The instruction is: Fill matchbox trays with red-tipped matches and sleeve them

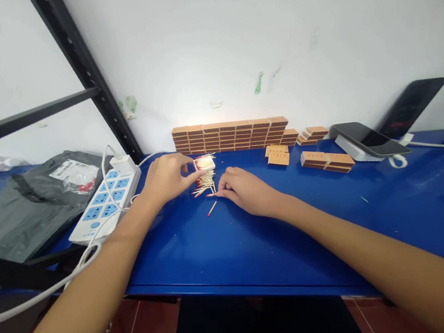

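My left hand [168, 177] grips a small white matchbox tray [212, 163] by its left end, thumb in front and fingers behind. Matches with red heads lie in that tray. Just below it a loose heap of matches [205, 181] spreads over the blue table. My right hand [244, 190] is closed at the right of the heap, thumb and forefinger pinched at the end of a match [211, 195]. A single match [212, 208] lies apart, nearer the table's front.
Stacked matchboxes [230, 136] form a low wall at the back. Flattened box sleeves [278, 155] and a row of matchboxes [327, 161] lie to the right, before a phone [412, 106] on a stand. At left are a power strip [105, 199], cables and a grey bag [30, 210].
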Demonstrator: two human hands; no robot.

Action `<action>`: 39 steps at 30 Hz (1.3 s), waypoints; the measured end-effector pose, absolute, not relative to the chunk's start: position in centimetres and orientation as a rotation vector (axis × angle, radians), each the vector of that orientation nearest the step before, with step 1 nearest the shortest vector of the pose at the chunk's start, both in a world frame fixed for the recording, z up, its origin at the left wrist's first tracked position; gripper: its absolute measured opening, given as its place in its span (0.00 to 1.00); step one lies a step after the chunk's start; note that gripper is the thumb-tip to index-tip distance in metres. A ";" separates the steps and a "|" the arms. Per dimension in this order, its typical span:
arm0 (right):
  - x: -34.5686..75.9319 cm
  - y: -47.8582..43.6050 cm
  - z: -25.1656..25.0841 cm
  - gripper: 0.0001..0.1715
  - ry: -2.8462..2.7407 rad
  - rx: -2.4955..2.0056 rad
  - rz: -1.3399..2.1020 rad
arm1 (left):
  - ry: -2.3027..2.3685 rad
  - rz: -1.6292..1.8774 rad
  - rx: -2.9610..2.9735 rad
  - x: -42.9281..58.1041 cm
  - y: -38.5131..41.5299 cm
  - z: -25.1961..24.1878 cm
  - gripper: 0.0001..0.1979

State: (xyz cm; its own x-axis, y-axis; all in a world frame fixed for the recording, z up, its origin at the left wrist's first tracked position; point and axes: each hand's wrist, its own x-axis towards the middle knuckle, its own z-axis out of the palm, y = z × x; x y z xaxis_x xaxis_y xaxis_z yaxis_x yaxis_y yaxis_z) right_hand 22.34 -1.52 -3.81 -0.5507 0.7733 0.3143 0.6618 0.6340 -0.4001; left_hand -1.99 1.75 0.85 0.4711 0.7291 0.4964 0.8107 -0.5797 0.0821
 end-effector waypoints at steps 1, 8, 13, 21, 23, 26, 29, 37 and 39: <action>22.5 -1.6 -3.6 0.08 -2.397 -1.119 0.336 | -1.345 -0.742 -2.555 -1.9 1.7 0.8 0.15; 22.6 -2.3 -2.3 0.07 -2.464 -0.975 0.543 | -1.335 -0.733 -2.567 -1.8 1.6 0.9 0.16; 22.3 -2.4 -2.6 0.04 -2.487 -0.879 0.616 | -1.310 -0.721 -2.576 -1.9 1.8 0.7 0.16; 22.2 -2.6 -2.5 0.01 -2.496 -0.919 0.584 | -1.295 -0.721 -2.596 -1.9 1.8 0.7 0.14; 22.2 -2.6 -2.5 0.01 -2.495 -0.923 0.569 | -1.295 -0.718 -2.595 -1.9 1.8 0.7 0.14; 22.2 -2.6 -2.5 0.01 -2.499 -0.923 0.571 | -1.305 -0.710 -2.593 -1.8 1.8 0.8 0.15; 22.1 -2.5 -2.6 0.03 -2.512 -0.912 0.589 | -1.334 -0.702 -2.589 -1.8 1.8 0.8 0.16; 21.8 -3.0 -3.0 0.11 -2.587 -0.944 0.462 | -1.337 -0.697 -2.603 -1.9 1.9 0.7 0.19; 21.6 -3.2 -3.2 0.11 -2.600 -0.949 0.388 | -1.327 -0.701 -2.604 -1.9 1.9 0.6 0.18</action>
State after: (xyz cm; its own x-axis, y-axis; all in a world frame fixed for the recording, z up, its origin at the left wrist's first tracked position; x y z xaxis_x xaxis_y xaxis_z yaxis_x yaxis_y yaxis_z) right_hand 21.61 -3.21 -3.22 -0.7167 0.6603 0.2243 0.5659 0.7386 -0.3662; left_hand -1.89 1.94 0.59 0.5036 0.7296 0.4626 0.7931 -0.6028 0.0872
